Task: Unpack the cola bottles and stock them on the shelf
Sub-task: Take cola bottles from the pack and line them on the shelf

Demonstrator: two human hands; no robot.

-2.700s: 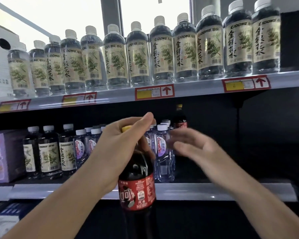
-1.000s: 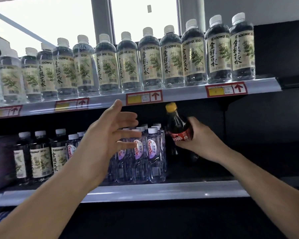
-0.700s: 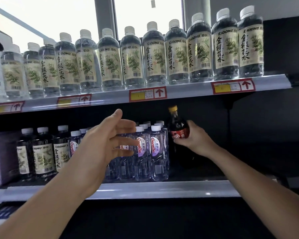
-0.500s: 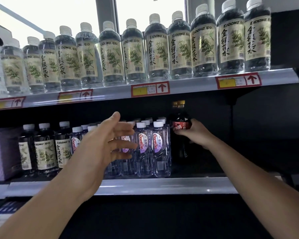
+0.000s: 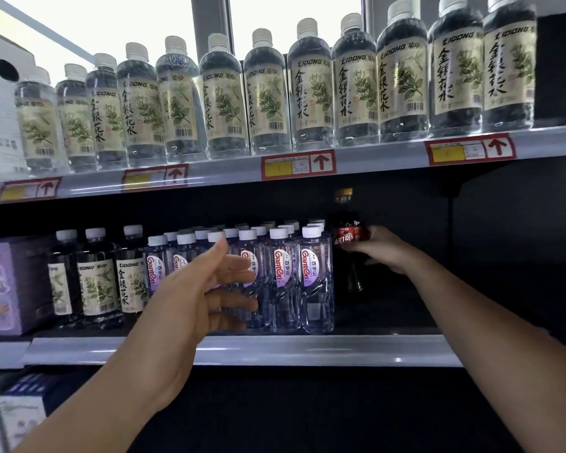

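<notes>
1. The person's right hand reaches deep into the middle shelf, fingers curled round the red label of a dark plastic cola bottle with a yellow cap. The bottle stands upright at about 3 o'clock of the block of clear water bottles with white caps and purple-and-red labels, just beside them, well back from the shelf lip.
2. The left hand hovers in front of the water bottles, at 9 o'clock of the cola bottle. Its fingers are straight and slightly spread, thumb up, holding nothing; whether the fingertips touch the water bottles cannot be told.
3. On the upper shelf, at 12 o'clock, stands a row of clear bottles with beige herbal labels and white caps; shorter bottles of the same label stand at 9 o'clock of the water block.
4. Step in hand, as a judgement: placing one cola bottle at the rear of the middle shelf.
5. The next move likely calls for seating the base flat, loosening the fingers without tipping the bottle, then drawing the hand out clear of the neighbouring water bottles.
</notes>
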